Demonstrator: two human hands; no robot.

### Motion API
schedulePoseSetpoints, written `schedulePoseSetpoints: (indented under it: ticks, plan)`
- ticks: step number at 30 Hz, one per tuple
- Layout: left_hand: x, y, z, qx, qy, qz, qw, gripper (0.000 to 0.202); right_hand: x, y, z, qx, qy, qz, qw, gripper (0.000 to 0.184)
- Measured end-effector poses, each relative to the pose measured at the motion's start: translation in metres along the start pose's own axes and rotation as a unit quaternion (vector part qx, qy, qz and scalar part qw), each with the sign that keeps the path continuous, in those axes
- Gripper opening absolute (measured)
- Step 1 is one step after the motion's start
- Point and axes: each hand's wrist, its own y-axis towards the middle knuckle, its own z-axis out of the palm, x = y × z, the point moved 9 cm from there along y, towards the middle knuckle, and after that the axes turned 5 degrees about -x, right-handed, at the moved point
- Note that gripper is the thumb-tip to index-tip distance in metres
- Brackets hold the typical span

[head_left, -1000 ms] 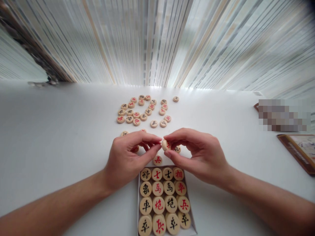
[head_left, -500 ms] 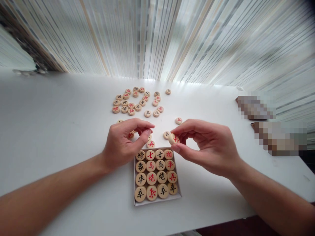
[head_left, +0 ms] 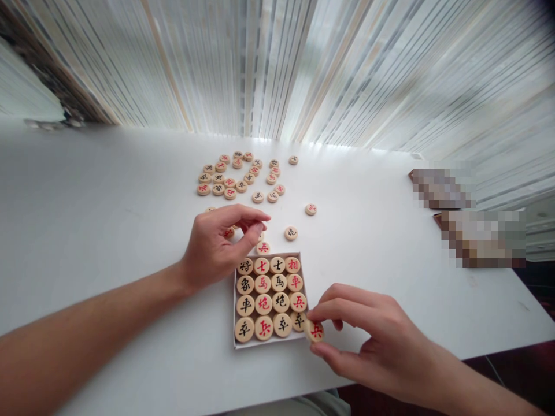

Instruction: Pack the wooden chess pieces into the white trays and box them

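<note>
At the near right corner of a shallow box (head_left: 269, 345), my right hand (head_left: 368, 335) pinches a round xiangqi piece (head_left: 315, 331) with a red character between thumb and fingertips. The piece is tilted and overlaps the box's right edge in view. Inside the box, wooden pieces with red and black characters lie in rows; the near-right black piece (head_left: 299, 321) sits slightly askew. My left hand (head_left: 223, 240) hovers by the far left corner, loosely curled, thumb and index finger a little apart, nothing visible between them. Below its fingertips lies a red-character piece (head_left: 262, 248), with others partly hidden.
Several loose pieces (head_left: 229, 193) are scattered farther back on the white table (head_left: 130, 242). A black-character piece (head_left: 291, 233) and a red one (head_left: 311, 209) lie beyond the box. Two blurred-out items (head_left: 481, 238) rest at the right. A striped curtain (head_left: 277, 69) hangs behind.
My right hand has brought the red-character piece toward me, from beyond the box's far right corner to its near right corner. My left hand has barely moved; the view has shifted slightly.
</note>
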Motion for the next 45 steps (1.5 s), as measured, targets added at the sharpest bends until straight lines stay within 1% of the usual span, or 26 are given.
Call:
schedulePoseSetpoints:
  ticks: [3, 8, 17, 22, 36, 40, 43, 45]
  plan:
    - [0.001, 0.000, 0.000, 0.001, -0.007, -0.004, 1.000, 0.014, 0.001, -0.002, 0.005, -0.008, -0.015, -0.011, 1.000, 0.016]
    - [0.001, 0.000, 0.001, 0.003, -0.011, -0.005, 1.000, 0.014, 0.004, 0.002, 0.006, -0.029, -0.031, -0.035, 0.998, 0.016]
    - [0.001, 0.000, 0.002, 0.009, -0.004, 0.000, 1.000, 0.013, 0.004, -0.002, 0.010, -0.038, -0.044, -0.053, 0.997, 0.014]
    - [-0.001, 0.000, 0.002, 0.012, -0.006, 0.007, 1.000, 0.015, 0.003, -0.002, 0.012, -0.032, -0.063, -0.056, 0.996, 0.016]
    - [-0.004, 0.001, 0.002, 0.009, -0.002, 0.029, 1.000, 0.014, 0.004, -0.002, 0.011, -0.032, -0.071, -0.071, 0.994, 0.016]
    - [-0.003, 0.000, 0.002, 0.010, -0.010, 0.025, 1.000, 0.014, 0.008, 0.002, 0.004, -0.038, -0.073, -0.075, 0.994, 0.013]
    - [-0.002, 0.000, 0.002, 0.011, -0.011, 0.021, 1.000, 0.013, 0.014, 0.014, -0.011, -0.052, -0.078, -0.092, 0.991, 0.010]
    - [-0.001, 0.000, 0.001, 0.007, -0.011, 0.014, 1.000, 0.013, 0.015, 0.028, -0.024, -0.067, -0.077, -0.098, 0.990, 0.008]
